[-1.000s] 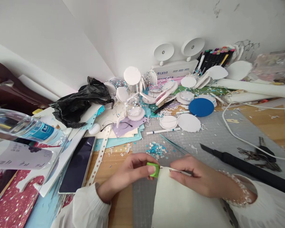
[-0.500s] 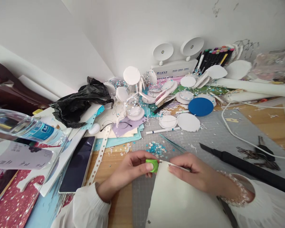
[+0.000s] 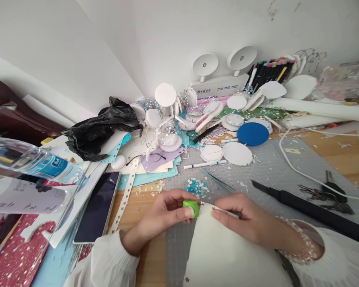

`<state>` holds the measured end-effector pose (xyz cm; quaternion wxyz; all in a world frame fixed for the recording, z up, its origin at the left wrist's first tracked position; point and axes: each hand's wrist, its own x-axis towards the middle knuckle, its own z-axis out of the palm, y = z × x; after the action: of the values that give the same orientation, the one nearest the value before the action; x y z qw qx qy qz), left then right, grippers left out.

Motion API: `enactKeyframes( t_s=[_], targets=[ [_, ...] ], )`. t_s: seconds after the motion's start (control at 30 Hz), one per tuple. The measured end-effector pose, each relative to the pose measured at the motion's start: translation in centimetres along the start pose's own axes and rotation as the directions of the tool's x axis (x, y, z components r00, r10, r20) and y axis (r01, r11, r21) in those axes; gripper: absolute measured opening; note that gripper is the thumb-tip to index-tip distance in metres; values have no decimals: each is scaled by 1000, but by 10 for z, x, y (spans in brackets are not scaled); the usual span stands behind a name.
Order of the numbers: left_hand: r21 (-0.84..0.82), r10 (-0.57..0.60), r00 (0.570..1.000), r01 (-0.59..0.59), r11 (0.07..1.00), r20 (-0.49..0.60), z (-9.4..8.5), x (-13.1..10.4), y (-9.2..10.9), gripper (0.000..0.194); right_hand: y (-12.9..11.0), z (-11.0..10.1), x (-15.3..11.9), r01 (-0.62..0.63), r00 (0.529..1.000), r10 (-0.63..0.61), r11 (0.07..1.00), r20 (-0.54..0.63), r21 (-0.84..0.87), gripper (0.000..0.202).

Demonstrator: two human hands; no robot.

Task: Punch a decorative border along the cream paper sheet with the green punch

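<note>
My left hand [image 3: 170,209] grips a small green craft punch [image 3: 190,208] between thumb and fingers. The punch sits at the upper left corner of a sheet of white paper [image 3: 227,247]. My right hand [image 3: 245,219] pinches the top edge of that sheet, thumb on the face and fingers behind. Small flower-shaped holes show along the sheet's edge. Beyond my hands lies a pile of blue and white paper confetti [image 3: 196,186]. Tweezers [image 3: 217,180] rest just behind my right hand.
A grey cutting mat [image 3: 266,169] carries a black craft knife [image 3: 311,209], keys [image 3: 332,195] and a white cable [image 3: 283,149]. To the left are a phone [image 3: 97,207], a punched paper strip [image 3: 125,197] and a water bottle [image 3: 54,165]. White discs [image 3: 237,154] crowd the back.
Both hands hold nearly the same pose. The green punch has tilted slightly and shifted a touch left; the right hand has barely moved.
</note>
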<state>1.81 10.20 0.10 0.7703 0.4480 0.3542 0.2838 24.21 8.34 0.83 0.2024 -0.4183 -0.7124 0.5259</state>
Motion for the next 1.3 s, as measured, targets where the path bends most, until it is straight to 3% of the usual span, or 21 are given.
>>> enactKeyframes(
  t_s=[0.27,0.6,0.83,1.0,1.17,1.3],
  targets=[
    [16,45,998,-46,999,45,0,1,-8,37,-2,-1,-1,34,997,-40,996,-69,-83,36],
    [376,197,979,-205,904,60,4,-4,-6,30,1,-2,-4,52,995,-61,993,-80,-110,30],
    [307,102,994,-88,948,-29,7,-6,-11,44,5,4,-1,56,995,-68,985,-72,-163,31],
    [405,130,991,-112,908,-18,8,-7,-12,37,7,6,-1,72,995,-84,982,-63,-175,34],
    [527,174,982,-184,830,70,10,-10,-6,28,6,7,0,59,996,-68,990,-66,-130,36],
    [527,179,981,-191,828,74,11,-13,-5,29,7,8,2,27,997,-33,995,-69,-92,41]
  ],
)
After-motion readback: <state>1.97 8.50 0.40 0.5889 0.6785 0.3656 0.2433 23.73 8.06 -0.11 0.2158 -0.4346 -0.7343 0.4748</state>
